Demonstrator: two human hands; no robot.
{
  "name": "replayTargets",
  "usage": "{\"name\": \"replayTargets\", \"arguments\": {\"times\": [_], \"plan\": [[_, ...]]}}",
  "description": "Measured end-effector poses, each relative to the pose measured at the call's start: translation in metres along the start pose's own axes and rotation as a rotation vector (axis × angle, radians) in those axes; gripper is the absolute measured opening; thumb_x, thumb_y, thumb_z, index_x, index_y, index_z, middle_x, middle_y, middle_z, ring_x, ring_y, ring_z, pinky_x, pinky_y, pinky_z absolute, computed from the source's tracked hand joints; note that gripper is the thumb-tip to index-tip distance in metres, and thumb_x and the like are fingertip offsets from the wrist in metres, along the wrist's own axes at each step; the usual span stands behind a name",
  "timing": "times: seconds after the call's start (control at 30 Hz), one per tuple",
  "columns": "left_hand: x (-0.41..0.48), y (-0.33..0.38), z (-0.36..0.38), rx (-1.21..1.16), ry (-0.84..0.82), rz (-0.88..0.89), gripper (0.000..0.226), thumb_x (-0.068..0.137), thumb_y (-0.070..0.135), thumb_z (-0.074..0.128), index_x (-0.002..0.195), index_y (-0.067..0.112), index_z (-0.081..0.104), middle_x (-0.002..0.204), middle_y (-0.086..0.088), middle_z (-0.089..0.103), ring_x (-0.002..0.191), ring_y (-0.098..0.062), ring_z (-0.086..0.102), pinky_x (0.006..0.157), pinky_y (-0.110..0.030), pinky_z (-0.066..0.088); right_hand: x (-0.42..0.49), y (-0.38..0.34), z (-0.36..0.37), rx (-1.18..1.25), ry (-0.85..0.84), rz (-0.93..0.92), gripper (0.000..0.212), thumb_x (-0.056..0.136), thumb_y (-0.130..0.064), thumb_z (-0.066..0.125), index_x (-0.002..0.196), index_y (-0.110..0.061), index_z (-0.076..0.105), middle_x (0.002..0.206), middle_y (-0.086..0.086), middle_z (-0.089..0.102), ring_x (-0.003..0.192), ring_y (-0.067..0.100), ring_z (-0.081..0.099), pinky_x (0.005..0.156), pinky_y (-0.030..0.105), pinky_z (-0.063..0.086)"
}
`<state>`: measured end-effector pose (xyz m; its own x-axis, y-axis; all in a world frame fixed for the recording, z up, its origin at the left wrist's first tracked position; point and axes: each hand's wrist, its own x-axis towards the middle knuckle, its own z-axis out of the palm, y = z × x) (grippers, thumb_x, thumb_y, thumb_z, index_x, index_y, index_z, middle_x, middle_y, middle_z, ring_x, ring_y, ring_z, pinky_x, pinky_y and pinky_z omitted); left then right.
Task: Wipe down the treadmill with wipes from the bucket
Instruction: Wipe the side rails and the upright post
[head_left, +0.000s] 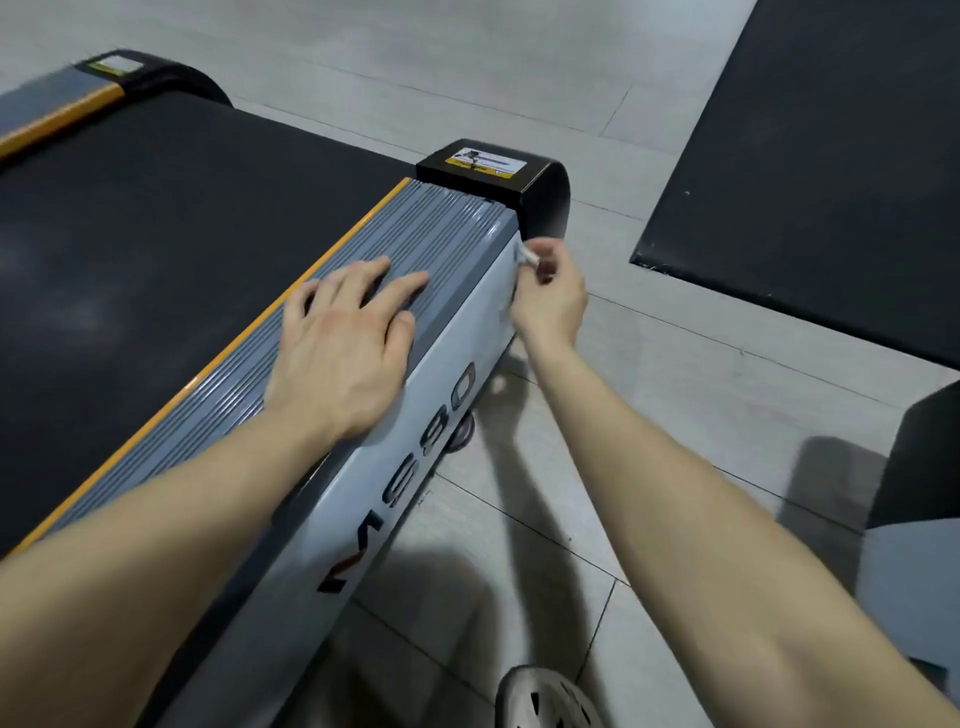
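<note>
I lean over the rear part of the treadmill. My right grip pinches a small white wipe between thumb and fingers, and the wipe touches the pale side panel, just beside the black end cap. My left grip holds nothing. It lies flat, with the fingers straight and a little spread, on the ribbed grey foot rail that runs beside the dark belt. The bucket is not in view, so I cannot say where it stands. I judge that the step in hand is the wiping of this side panel, at its rear end. To do it well, I should open the wipe more, because only a small crumpled piece shows and such a piece cleans only a narrow line. The right grip is somewhat blurred, so I cannot tell how much of the wipe is folded inside it. I should press the wipe flat against the panel and draw it in long passes along the length, each pass overlapping the one before, toward the large lettering. The joint where the panel meets the end cap probably collects dirt and deserves a slower pass. The left grip on the rail gives me balance, which seems useful for even pressure. Near the lower edge I should take care that the wipe does not touch the floor.
</note>
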<state>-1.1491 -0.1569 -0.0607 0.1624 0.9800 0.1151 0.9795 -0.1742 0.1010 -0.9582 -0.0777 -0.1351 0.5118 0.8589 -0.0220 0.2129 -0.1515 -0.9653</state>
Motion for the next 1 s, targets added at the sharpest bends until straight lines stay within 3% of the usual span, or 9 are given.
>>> {"name": "replayTargets", "arguments": {"times": [0.13, 0.23, 0.3, 0.47, 0.6, 0.73, 0.8, 0.9, 1.0], "plan": [[0.001, -0.001, 0.000, 0.002, 0.004, 0.001, 0.051, 0.108, 0.045, 0.025, 0.155, 0.045, 0.045, 0.164, 0.007, 0.043, 0.153, -0.015, 0.033, 0.128, -0.047, 0.019, -0.047, -0.003, 0.005, 0.070, -0.002, -0.004, 0.014, 0.104, -0.015, 0.060, 0.107, -0.026, 0.069, 0.104, 0.002, 0.064, 0.086, 0.002, 0.059, 0.080, 0.029, 0.049], [0.000, 0.000, 0.000, 0.005, 0.008, -0.007, 0.050, 0.108, 0.045, 0.026, 0.154, 0.045, 0.046, 0.164, 0.007, 0.043, 0.152, -0.015, 0.034, 0.127, -0.046, 0.019, -0.156, 0.007, -0.013, 0.139, -0.203, -0.188, 0.019, 0.105, -0.010, 0.057, 0.114, -0.022, 0.069, 0.108, -0.003, 0.057, 0.099, 0.009, 0.059, 0.086, 0.026, 0.050], [0.001, 0.000, 0.001, 0.007, 0.012, -0.004, 0.047, 0.110, 0.042, 0.029, 0.154, 0.045, 0.046, 0.164, 0.007, 0.043, 0.152, -0.015, 0.033, 0.126, -0.046, 0.019, -0.142, 0.009, -0.016, 0.116, -0.169, -0.247, 0.021, 0.103, -0.007, 0.058, 0.112, -0.023, 0.069, 0.108, -0.003, 0.058, 0.096, 0.008, 0.060, 0.084, 0.025, 0.050], [0.000, -0.003, 0.000, -0.006, -0.001, -0.007, 0.047, 0.110, 0.043, 0.030, 0.155, 0.045, 0.046, 0.164, 0.009, 0.042, 0.152, -0.015, 0.033, 0.128, -0.046, 0.018, 0.005, 0.034, 0.014, 0.054, 0.002, 0.081, 0.035, 0.096, 0.000, 0.054, 0.101, -0.033, 0.067, 0.108, 0.000, 0.069, 0.097, 0.017, 0.064, 0.087, 0.034, 0.053], [0.000, -0.002, -0.003, -0.024, -0.005, -0.004, 0.050, 0.109, 0.053, 0.027, 0.154, 0.044, 0.047, 0.163, 0.010, 0.043, 0.153, -0.013, 0.034, 0.128, -0.047, 0.020, -0.065, 0.066, 0.016, 0.110, -0.084, 0.157, 0.029, 0.101, -0.002, 0.056, 0.103, -0.030, 0.065, 0.111, -0.004, 0.068, 0.089, 0.000, 0.061, 0.076, 0.013, 0.048], [0.000, -0.001, -0.003, -0.011, 0.002, -0.003, 0.051, 0.108, 0.054, 0.029, 0.155, 0.043, 0.047, 0.164, 0.010, 0.043, 0.154, -0.013, 0.034, 0.128, -0.047, 0.020, -0.191, 0.114, 0.005, 0.209, -0.360, 0.210, 0.028, 0.099, -0.003, 0.054, 0.104, -0.029, 0.064, 0.099, 0.001, 0.064, 0.080, 0.019, 0.064, 0.072, 0.049, 0.058], [0.001, -0.001, -0.003, -0.012, -0.001, 0.000, 0.051, 0.108, 0.055, 0.030, 0.155, 0.043, 0.046, 0.164, 0.009, 0.043, 0.154, -0.015, 0.034, 0.128, -0.048, 0.021, -0.172, 0.117, 0.010, 0.203, -0.343, 0.238, 0.029, 0.099, -0.004, 0.056, 0.103, -0.031, 0.066, 0.099, 0.000, 0.067, 0.082, 0.018, 0.067, 0.071, 0.045, 0.059], [0.001, 0.000, -0.003, -0.017, -0.004, -0.008, 0.050, 0.108, 0.054, 0.030, 0.155, 0.043, 0.046, 0.165, 0.009, 0.043, 0.154, -0.016, 0.035, 0.128, -0.049, 0.021, -0.081, 0.104, 0.018, 0.170, -0.157, 0.294, 0.032, 0.100, -0.003, 0.062, 0.101, -0.034, 0.070, 0.100, -0.011, 0.071, 0.083, -0.001, 0.064, 0.070, 0.018, 0.047], [0.001, 0.000, -0.003, -0.020, 0.000, -0.008, 0.049, 0.109, 0.052, 0.030, 0.155, 0.043, 0.047, 0.165, 0.009, 0.043, 0.154, -0.016, 0.035, 0.128, -0.049, 0.021, -0.004, 0.096, 0.027, 0.090, -0.035, 0.263, 0.033, 0.097, 0.002, 0.056, 0.097, -0.028, 0.069, 0.092, -0.011, 0.069, 0.084, 0.011, 0.064, 0.073, 0.021, 0.049]]}}
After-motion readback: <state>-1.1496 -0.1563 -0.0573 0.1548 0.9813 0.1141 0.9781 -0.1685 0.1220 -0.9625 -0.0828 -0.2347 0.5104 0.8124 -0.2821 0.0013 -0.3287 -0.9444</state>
